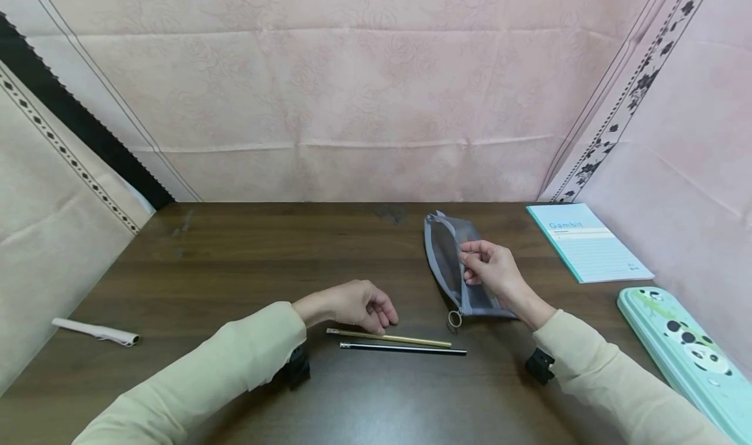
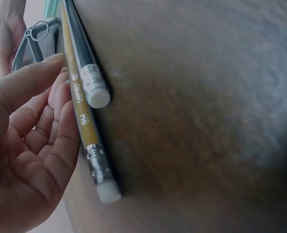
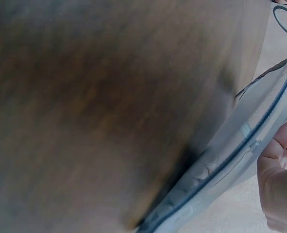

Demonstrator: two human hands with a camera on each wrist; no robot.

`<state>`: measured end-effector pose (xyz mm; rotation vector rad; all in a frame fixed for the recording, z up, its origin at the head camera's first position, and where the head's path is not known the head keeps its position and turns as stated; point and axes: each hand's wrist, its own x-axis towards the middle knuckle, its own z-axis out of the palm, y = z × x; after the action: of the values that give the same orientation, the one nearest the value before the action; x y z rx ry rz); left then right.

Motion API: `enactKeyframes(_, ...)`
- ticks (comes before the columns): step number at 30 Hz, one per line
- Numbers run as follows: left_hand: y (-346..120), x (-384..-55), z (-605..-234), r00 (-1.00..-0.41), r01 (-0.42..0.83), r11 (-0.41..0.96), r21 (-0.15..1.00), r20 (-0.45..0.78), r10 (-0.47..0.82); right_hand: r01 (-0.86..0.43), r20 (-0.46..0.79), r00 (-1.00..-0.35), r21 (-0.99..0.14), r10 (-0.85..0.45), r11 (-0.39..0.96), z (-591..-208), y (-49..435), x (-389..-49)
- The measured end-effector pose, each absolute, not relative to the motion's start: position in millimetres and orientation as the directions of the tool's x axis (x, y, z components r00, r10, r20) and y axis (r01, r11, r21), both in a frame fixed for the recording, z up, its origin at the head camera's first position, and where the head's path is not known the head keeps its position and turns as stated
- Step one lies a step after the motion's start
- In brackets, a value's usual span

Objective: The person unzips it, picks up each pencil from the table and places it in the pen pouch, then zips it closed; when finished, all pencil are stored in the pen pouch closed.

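A grey mesh zip pouch point(image 1: 487, 301) lies with its mouth gaping, a ring on its zip end. My right hand point(image 1: 493, 272) pinches the zipped edge of the pouch between thumb and fingers. In front of my left hand point(image 1: 360, 303), a yellow pencil point(image 1: 411, 340) and a black pencil point(image 1: 411, 349) lie side by side on the table. The left fingers are loosely bent right beside the yellow pencil, the thumb tip overlapping it in the head view. White erasers cap both pencils, clear in the left wrist view.
A white pen point(image 1: 96, 330) lies at the far left of the brown table point(image 1: 264, 249). On the right are a light blue notebook point(image 1: 593, 246) and a mint pencil case point(image 1: 675, 340) with pandas. Patterned cloth point(image 1: 364, 92) hangs behind the table.
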<state>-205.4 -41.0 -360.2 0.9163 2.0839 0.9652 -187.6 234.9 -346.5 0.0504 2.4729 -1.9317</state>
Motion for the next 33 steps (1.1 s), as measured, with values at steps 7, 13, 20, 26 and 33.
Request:
enactKeyframes(7,-41,-203,-358,-0.517,0.426,0.494,0.758,-0.243,0.821,0.023,-0.018,-1.000,-0.971,0.024,0.240,-345,236,-186)
enactKeyframes(13,-40,-202,-356,-0.487,0.516,0.485,0.706,-0.223,0.844,0.025,-0.018,-0.999,-0.969,0.029,0.246,-344,236,-185)
enactKeyframes(20,-45,-208,-352,-0.451,0.539,0.467,0.701,-0.228,0.863,0.025,-0.018,-0.999,-0.970,0.031,0.243,-344,235,-185)
enactKeyframes(26,-52,-220,-340,-0.437,0.484,0.457,0.746,-0.246,0.865,0.022,-0.014,-0.999,-0.971,0.038,0.237,-345,235,-185)
enactKeyframes(33,-42,-236,-335,-0.538,0.200,0.499,0.843,-0.331,0.775,0.019,-0.013,-1.000,-0.971,0.028,0.237,-344,234,-185)
